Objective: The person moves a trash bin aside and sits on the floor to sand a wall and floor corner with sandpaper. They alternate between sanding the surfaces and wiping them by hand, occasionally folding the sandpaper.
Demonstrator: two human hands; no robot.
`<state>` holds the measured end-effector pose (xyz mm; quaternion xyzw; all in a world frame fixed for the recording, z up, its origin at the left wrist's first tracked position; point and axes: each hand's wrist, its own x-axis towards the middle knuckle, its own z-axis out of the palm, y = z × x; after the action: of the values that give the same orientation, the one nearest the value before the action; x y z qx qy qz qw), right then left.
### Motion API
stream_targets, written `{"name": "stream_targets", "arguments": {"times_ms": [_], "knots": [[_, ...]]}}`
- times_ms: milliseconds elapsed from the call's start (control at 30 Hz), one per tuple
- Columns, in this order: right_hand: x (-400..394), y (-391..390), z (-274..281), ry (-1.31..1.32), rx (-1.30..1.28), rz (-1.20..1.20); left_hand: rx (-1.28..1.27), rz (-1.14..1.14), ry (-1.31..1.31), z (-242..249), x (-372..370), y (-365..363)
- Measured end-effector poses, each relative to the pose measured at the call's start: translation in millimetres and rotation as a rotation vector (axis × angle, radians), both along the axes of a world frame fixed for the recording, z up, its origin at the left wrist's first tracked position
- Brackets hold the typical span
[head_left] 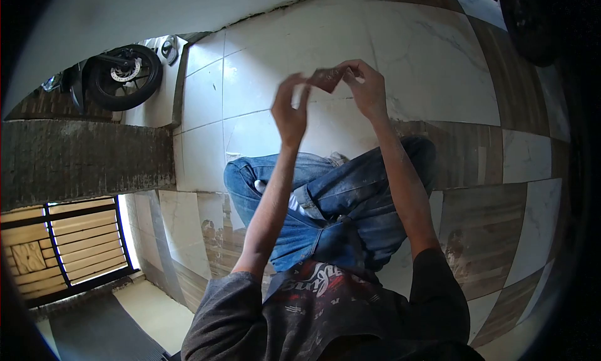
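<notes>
One camera is looking out from the person's head, facing forward and steeply down — its wide, rounded view is darkening at the edges. The shirt is filling the near side, close below the lens, while the crossed legs are lying farther down. Both the left hand and the right hand are showing beyond them, near the middle. The view is also taking in tiled floor on the far side and — well off to the far left — a motorcycle wheel.
</notes>
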<state>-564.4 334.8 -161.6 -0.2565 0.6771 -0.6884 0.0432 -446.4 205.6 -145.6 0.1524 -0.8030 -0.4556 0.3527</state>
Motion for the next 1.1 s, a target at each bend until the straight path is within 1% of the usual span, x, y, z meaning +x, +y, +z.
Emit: {"name": "stream_targets", "arguments": {"times_ms": [33, 67, 100, 133, 167, 233, 267, 333, 367, 400, 433, 467, 500, 533, 567, 600, 633, 700, 733, 767, 800, 833, 900, 933, 1033, 1100], "knots": [[-3.1, -0.6, -5.1, -0.002, 0.003, -0.004, -0.197, 0.116, -0.085, -7.8, -0.7, -16.5], [-6.6, -2.0, -12.3, -0.074, 0.013, -0.055, -0.278, 0.200, -0.079, -16.6, -1.0, -26.7], [-9.4, -2.2, -16.4, -0.145, 0.021, -0.107, -0.206, 0.280, -0.281, -28.3, 1.7, -38.3], [-10.2, -1.7, -17.4, -0.146, 0.021, -0.113, -0.190, 0.188, -0.219, -23.3, 3.9, -40.8], [-9.7, -2.7, -17.7, -0.140, -0.005, -0.105, -0.174, 0.098, -0.159, -7.6, 6.2, -35.2], [-6.1, -6.2, -16.6, -0.137, -0.032, -0.095, -0.023, -0.088, -0.304, 22.0, 11.3, -10.3], [-2.3, -7.7, -13.7, -0.141, -0.055, -0.073, 0.122, -0.177, -0.198, 20.8, 8.9, -0.7], [6.7, -8.7, -4.9, -0.146, -0.075, -0.046, 0.272, -0.176, -0.127, 27.6, 1.9, 15.2], [11.6, -7.4, 1.7, -0.049, -0.028, -0.071, 0.357, -0.156, -0.080, 33.8, -1.3, 21.1], [14.2, -6.7, 5.3, 0.049, 0.019, -0.096, 0.357, -0.156, -0.079, 35.5, -2.5, 22.1], [14.7, -7.0, 4.8, 0.050, 0.019, -0.099, 0.396, -0.154, 0.028, 36.6, -4.6, 23.2], [14.6, -7.1, 3.0, 0.224, -0.043, -0.122, 0.433, -0.155, 0.134, 37.2, -6.9, 24.3], [14.5, -6.3, 2.1, 0.397, -0.105, -0.145, 0.433, -0.160, 0.133, 35.9, -7.2, 23.2], [14.6, -4.8, 3.0, 0.396, -0.105, -0.151, 0.288, -0.182, 0.154, 35.9, -5.9, 21.0], [14.4, -3.5, 4.5, 0.477, -0.115, -0.170, 0.142, -0.203, 0.176, 35.5, -5.6, 19.4], [14.2, -2.7, 6.3, 0.560, -0.125, -0.188, 0.218, -0.248, 0.181, 34.1, -3.5, 20.8], [14.3, -1.9, 7.7, 0.558, -0.128, -0.190, 0.215, -0.249, 0.179, 33.0, -1.3, 19.2], [14.3, -0.7, 10.3, 0.531, -0.143, -0.191, 0.220, -0.385, 0.164, 28.2, 3.6, 13.2], [15.1, -1.4, 10.5, 0.532, -0.145, -0.191, 0.299, -0.369, 0.218, 25.4, 2.9, 14.9], [16.4, -2.7, 10.1, 0.516, -0.168, -0.254, 0.298, -0.370, 0.219, 23.6, 3.5, 14.5], [16.9, -3.5, 8.8, 0.499, -0.192, -0.317, 0.256, -0.321, 0.244, 21.7, 3.9, 14.2], [16.2, -4.2, 3.1, 0.500, -0.192, -0.318, 0.214, -0.273, 0.268, 22.5, 4.0, 15.1], [14.2, -6.0, -9.9, 0.314, -0.175, -0.196, 0.213, -0.238, 0.275, 23.2, 3.8, 17.4], [15.7, -5.1, -5.7, 0.314, -0.176, -0.196, 0.212, -0.202, 0.283, 24.0, 3.7, 18.5], [22.6, -3.9, 9.7, 0.401, -0.149, -0.111, 0.261, -0.218, 0.308, 25.9, 2.6, 20.7], [24.3, -7.8, 17.7, 0.471, -0.173, -0.175, 0.251, -0.214, 0.314, 27.1, 2.4, 21.4]]}}
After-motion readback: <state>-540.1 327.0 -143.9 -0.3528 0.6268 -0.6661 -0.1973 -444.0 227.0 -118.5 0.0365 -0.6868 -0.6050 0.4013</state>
